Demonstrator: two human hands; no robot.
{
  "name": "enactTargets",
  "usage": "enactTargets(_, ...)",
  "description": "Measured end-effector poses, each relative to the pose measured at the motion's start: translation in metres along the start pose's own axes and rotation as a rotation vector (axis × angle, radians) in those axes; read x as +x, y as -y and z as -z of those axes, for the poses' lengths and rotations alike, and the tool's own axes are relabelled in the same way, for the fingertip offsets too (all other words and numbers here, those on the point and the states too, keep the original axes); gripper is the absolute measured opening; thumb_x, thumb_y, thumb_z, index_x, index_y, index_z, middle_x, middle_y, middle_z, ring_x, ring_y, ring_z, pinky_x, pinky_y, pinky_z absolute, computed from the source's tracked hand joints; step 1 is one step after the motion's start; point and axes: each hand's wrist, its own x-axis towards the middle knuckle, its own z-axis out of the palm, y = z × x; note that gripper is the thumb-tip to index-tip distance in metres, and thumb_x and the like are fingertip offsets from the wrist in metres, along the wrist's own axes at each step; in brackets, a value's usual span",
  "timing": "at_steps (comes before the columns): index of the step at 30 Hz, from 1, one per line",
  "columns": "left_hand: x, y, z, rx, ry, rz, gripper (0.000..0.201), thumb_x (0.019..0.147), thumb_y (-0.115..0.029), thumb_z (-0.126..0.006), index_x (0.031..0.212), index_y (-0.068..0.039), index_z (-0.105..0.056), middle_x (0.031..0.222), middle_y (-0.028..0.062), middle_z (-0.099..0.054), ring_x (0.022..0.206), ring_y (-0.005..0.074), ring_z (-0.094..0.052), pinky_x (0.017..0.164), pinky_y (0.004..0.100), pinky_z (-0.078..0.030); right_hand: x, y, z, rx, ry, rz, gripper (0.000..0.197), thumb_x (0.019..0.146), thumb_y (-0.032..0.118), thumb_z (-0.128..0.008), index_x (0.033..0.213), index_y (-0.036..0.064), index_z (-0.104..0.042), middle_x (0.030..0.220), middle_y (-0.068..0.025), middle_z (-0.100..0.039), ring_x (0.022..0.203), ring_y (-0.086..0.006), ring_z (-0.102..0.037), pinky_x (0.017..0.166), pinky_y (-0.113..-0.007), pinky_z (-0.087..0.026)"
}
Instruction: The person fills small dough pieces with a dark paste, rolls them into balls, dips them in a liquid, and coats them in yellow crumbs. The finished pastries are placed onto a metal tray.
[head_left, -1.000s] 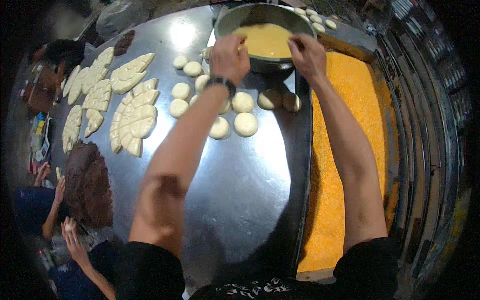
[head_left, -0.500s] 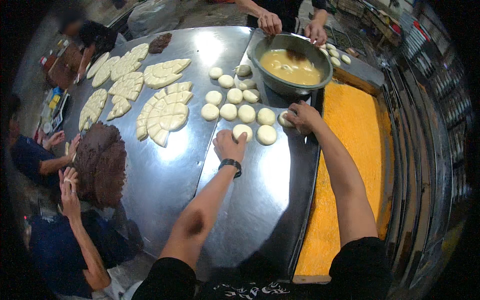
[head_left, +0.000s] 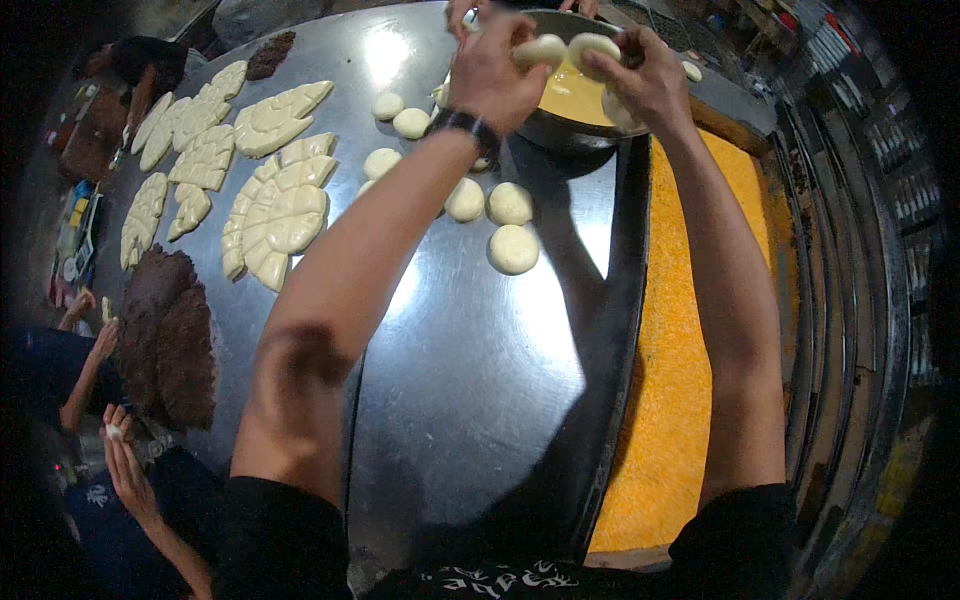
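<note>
My left hand [head_left: 495, 80] is closed round a pale, flattened dough ball [head_left: 541, 52]. Another dough ball [head_left: 592, 46] is pinched in my right hand [head_left: 650, 85]. Both are held over a dark bowl [head_left: 565, 133] of yellow liquid [head_left: 570, 98], close to each other. Under my right fingers a further pale rounded shape shows, which I cannot make out clearly. Several dough balls [head_left: 513, 249] sit on the metal table [head_left: 450, 400] below and left of the bowl, partly hidden by my left forearm.
Right of the table runs a long tray of orange crumbs [head_left: 665, 400]. Scored sheets of dough [head_left: 275, 215] and a mound of dark brown paste [head_left: 165, 340] lie at left. Co-workers' hands [head_left: 125, 465] work at the left edge; another person's hands are behind the bowl.
Both my hands have moved up and away from the table to above the bowl, each carrying a dough ball. The view has shifted slightly.
</note>
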Motion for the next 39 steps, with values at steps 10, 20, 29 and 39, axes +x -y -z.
enactTargets(10,-0.012,0.067,-0.047,0.229,0.176,0.094,0.032,0.077,-0.022,-0.062,0.108,-0.010,-0.060,0.097,0.0091,-0.067,0.094,0.0277,-0.062,0.084,0.0375,-0.047,-0.025,-0.046,-0.056,-0.245,-0.060,0.296,0.026,0.075,0.031,-0.068,0.087,0.0077,-0.066,0.087,-0.0129,-0.067,0.080,-0.0301,-0.065,0.072,-0.039,-0.051)
enactTargets(20,-0.151,0.083,0.074,0.840,0.261,0.691,0.045,0.082,-0.042,-0.053,0.108,-0.006,-0.059,0.117,0.0161,-0.051,0.110,0.0316,-0.046,0.092,0.0463,-0.037,-0.150,0.063,-0.108,-0.313,0.381,-0.491,0.057,0.085,0.051,-0.050,0.103,-0.0028,-0.061,0.105,-0.0275,-0.056,0.098,-0.0407,-0.057,0.085,-0.049,-0.045)
enactTargets(29,-0.158,0.109,0.093,0.801,0.328,0.826,0.040,0.081,-0.037,-0.056,0.102,-0.003,-0.061,0.112,0.0170,-0.057,0.109,0.0313,-0.052,0.091,0.0445,-0.041,-0.144,0.083,-0.088,0.061,0.245,-0.140,0.046,0.067,0.028,-0.079,0.096,0.0039,-0.053,0.086,-0.0167,-0.061,0.082,-0.0309,-0.061,0.073,-0.038,-0.048)
enactTargets(39,-0.036,0.023,0.068,0.099,0.183,0.205,0.036,0.074,-0.021,-0.075,0.098,-0.002,-0.055,0.092,0.0114,-0.062,0.083,0.0162,-0.061,0.074,0.0291,-0.050,0.004,-0.006,-0.042,-0.257,0.081,0.097,0.043,0.073,0.038,-0.073,0.102,0.0099,-0.059,0.090,-0.0124,-0.066,0.087,-0.0298,-0.064,0.075,-0.039,-0.049)
